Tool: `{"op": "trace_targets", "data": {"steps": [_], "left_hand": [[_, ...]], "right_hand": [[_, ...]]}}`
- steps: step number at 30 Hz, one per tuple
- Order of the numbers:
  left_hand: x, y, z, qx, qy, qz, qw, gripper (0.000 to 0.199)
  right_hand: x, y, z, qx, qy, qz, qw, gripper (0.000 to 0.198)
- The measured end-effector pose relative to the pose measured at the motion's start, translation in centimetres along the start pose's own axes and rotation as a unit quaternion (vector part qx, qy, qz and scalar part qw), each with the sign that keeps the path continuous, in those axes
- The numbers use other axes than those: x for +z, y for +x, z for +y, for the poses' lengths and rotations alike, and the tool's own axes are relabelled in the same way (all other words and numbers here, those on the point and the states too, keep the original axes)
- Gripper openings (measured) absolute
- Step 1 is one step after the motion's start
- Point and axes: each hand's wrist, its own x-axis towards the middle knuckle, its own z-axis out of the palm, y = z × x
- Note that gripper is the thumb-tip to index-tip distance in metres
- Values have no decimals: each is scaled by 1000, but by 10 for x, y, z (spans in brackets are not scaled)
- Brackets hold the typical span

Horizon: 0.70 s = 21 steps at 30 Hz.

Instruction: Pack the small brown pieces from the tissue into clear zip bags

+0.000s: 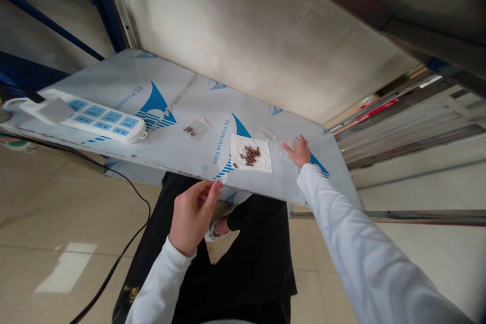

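Observation:
My left hand [195, 215] is in front of the table edge, thumb and forefinger pinched together. A faint clear edge shows at the fingertips, too thin to name. My right hand [299, 152] reaches onto the right part of the table, thumb and forefinger apart, over a clear plastic bag [289, 145] that lies flat. Between the hands sits a white cloth-like square [266, 163] bearing a pile of small brown metal pins [250, 156]. One more pin [235, 165] lies at its left edge. Further left, a clear zip bag [202, 129] has several pins [189, 131] in it.
Another clear bag [268, 133] rests behind the white square. A white power strip [102, 119] with a plug in it lies on the left of the film-covered table [182, 154]. A black cable [131, 243] hangs down to the floor. A metal rail [398, 216] runs at the right.

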Motion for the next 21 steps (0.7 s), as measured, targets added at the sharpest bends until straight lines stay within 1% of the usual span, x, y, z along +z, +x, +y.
{"op": "trace_targets", "data": {"steps": [2,4,6,7,8,9,10,11,12,14,15,16,18,21], "left_hand": [[0,-1,1,-2,-2,1,1000,31],[-1,-1,1,-6,-11,5,1000,31],[-1,-1,1,-10,-21,6,1000,30],[-1,0,0,-12,-25,5,1000,31],[-1,1,0,-14,-27,4,1000,31],[-1,1,-1,-15,-27,4,1000,32],[-2,2,-1,-16,-27,4,1000,32],[-3,2,-1,-18,-26,6,999,32],[-4,2,-1,-21,-24,9,999,32],[-9,1,-1,-29,-21,13,999,32],[-12,-1,-2,-34,-19,16,999,32],[-15,-2,-2,-38,-16,19,999,32],[-21,-5,-4,-44,-8,26,999,32],[-28,-6,-9,-54,7,38,998,33]], "right_hand": [[-8,4,-8,12,13,32,999,77],[-18,9,-28,-11,42,86,995,69],[-24,10,-61,-86,91,149,981,62],[-23,8,-83,-134,118,168,969,57],[-20,4,-108,-186,140,167,958,52],[-14,-2,-135,-225,156,142,951,47],[-6,-10,-162,-254,161,94,949,43],[4,-18,-190,-281,153,23,947,40],[15,-26,-216,-288,141,-40,946,39],[38,-40,-260,-287,137,-84,944,38],[48,-45,-276,-276,137,-97,946,39],[57,-48,-289,-263,139,-102,949,38],[69,-51,-304,-227,145,-107,957,33],[72,-48,-311,-172,166,-96,966,18]]}}
